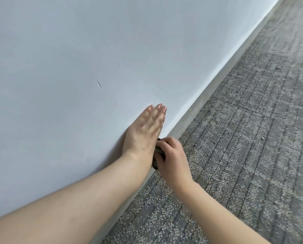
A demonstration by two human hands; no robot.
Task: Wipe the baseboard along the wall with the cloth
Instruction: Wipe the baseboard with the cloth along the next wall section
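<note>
The grey baseboard (208, 93) runs lengthwise from lower left to upper right, between the white wall (76, 67) and the grey carpet (243, 138). The right hand (172, 160) curls its fingers around a dark, bunched cloth (159, 150), holding it against the baseboard. The left hand (145, 132) lies flat on the wall just above, fingers straight, pressed together and pointing along the baseboard's line.

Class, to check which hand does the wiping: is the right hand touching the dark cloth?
Touching. The head view shows the right hand with its fingers curled round the dark cloth, with no gap between them.
</note>
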